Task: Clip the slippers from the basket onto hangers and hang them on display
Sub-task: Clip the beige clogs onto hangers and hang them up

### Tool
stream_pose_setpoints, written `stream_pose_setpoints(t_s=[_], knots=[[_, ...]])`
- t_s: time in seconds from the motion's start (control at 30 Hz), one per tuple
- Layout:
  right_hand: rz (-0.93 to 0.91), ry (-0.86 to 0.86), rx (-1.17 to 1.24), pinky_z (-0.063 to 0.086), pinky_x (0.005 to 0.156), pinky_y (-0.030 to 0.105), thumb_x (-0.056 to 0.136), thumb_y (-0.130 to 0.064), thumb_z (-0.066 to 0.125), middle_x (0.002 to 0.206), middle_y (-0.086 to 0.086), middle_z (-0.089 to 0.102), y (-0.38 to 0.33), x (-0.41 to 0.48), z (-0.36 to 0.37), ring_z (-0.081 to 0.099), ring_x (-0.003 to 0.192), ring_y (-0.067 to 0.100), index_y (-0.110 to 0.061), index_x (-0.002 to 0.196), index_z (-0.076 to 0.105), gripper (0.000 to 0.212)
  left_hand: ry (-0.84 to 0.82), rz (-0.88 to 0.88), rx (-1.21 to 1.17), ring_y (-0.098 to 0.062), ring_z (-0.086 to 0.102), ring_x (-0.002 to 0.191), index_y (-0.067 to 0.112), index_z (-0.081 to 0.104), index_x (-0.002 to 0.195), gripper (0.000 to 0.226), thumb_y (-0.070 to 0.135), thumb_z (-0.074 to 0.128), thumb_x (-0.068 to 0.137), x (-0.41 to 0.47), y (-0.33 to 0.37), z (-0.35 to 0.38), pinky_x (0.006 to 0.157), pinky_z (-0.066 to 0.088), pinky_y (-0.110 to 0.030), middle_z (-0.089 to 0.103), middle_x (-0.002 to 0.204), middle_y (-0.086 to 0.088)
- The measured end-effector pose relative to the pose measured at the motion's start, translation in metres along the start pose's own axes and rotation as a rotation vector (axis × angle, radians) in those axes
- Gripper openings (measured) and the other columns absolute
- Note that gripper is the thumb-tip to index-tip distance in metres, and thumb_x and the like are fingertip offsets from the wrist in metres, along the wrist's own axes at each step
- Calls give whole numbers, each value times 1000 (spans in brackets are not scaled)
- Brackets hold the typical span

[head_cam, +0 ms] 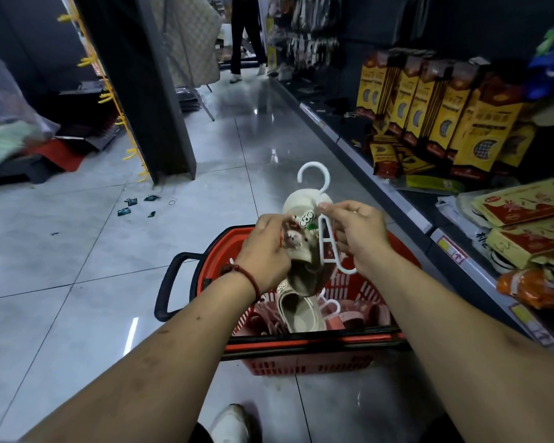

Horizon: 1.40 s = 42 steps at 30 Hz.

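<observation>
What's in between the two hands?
In the head view, a beige slipper with little charms and a white hanger sit between the left hand and right hand, above the red basket.

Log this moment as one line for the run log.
stage: clipping | left hand: holds beige charm slipper | right hand: holds white plastic hanger | red plastic basket: more slippers inside

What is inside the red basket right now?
The red basket holds a beige slipper, sole side up, a spare white hanger and pinkish slippers. Anything deeper is hidden by these, and both hands cover the far end.
</observation>
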State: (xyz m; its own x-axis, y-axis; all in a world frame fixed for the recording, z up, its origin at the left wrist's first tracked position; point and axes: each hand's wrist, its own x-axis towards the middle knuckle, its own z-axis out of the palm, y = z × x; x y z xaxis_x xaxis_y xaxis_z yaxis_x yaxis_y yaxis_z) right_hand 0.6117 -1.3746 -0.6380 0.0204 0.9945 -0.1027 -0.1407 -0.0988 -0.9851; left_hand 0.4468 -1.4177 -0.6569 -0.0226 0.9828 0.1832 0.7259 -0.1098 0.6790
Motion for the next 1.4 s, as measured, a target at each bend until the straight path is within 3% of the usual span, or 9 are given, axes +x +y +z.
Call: stream_pose_setpoints(t_s=[0.17, 0.3, 0.47, 0.63, 0.87, 0.97, 1.07, 1.17, 1.4], knots=[[-47, -62, -117, 35, 34, 16, 83, -17, 80, 45, -4, 56, 7, 0, 6, 46, 33, 5, -1, 81, 69, 19, 201, 94, -29, -14, 59, 98, 17, 62, 118, 29, 10, 59, 91, 2, 5, -4, 95, 52, -31, 46, 116, 2], [-65, -139, -166, 43, 51, 27, 76, -30, 86, 68, 23, 62, 13, 6, 10, 51, 55, 24, -7, 83, 75, 26, 277, 120, -70, -2, 52, 79, 16, 65, 123, 34, 21, 69, 90, 3, 11, -5, 82, 45, -6, 46, 106, 5], [-43, -214, -174, 40, 41, 19, 83, -22, 79, 64, 17, 65, 15, 7, 10, 56, 47, 15, -2, 87, 72, 22, 235, 0, -258, 2, 57, 79, 23, 74, 102, 19, 29, 76, 85, 11, 9, -8, 73, 42, -3, 53, 90, 9], [-22, -304, -177, 37, 39, 14, 86, -10, 76, 47, -7, 57, 20, 11, 11, 47, 37, 2, 4, 96, 70, 18, 211, -99, -437, -23, 70, 86, 17, 77, 92, 13, 25, 78, 82, 19, -6, -13, 84, 58, -41, 73, 92, -7], [43, -322, -87, 55, 88, 43, 83, 8, 71, 90, 19, 71, 32, 24, 12, 65, 81, 28, 1, 96, 73, 16, 331, -58, -189, -5, 71, 81, 26, 70, 89, 4, 30, 68, 91, 32, -29, -15, 77, 55, -25, 75, 84, 7], [100, -225, -44, 54, 83, 39, 91, 7, 62, 92, 21, 66, 45, 40, 7, 61, 76, 25, 0, 95, 71, 12, 454, -86, -151, -5, 71, 85, 31, 61, 86, 8, 37, 59, 91, 38, -41, -22, 80, 57, -33, 76, 86, 12], [138, -76, -421, 55, 68, 37, 96, 0, 59, 90, 19, 67, 72, 53, -6, 61, 68, 23, -3, 94, 68, 10, 500, -114, -91, -11, 72, 87, 34, 58, 88, 10, 44, 55, 88, 42, -52, -26, 81, 57, -40, 75, 86, 10], [270, -278, -951, 56, 64, 37, 96, -15, 65, 94, 20, 71, 108, 52, -16, 67, 73, 28, -4, 102, 66, 12, 509, -119, 3, -15, 70, 90, 33, 63, 91, 13, 44, 56, 87, 46, -55, -29, 83, 55, -37, 75, 87, 9], [389, -396, -1219, 50, 59, 30, 87, -42, 74, 106, 17, 69, 163, 59, 7, 65, 79, 29, -6, 118, 62, 50, 452, -67, 274, -22, 67, 93, 29, 69, 102, 19, 42, 58, 93, 50, -69, -29, 75, 51, -32, 75, 93, 5]])
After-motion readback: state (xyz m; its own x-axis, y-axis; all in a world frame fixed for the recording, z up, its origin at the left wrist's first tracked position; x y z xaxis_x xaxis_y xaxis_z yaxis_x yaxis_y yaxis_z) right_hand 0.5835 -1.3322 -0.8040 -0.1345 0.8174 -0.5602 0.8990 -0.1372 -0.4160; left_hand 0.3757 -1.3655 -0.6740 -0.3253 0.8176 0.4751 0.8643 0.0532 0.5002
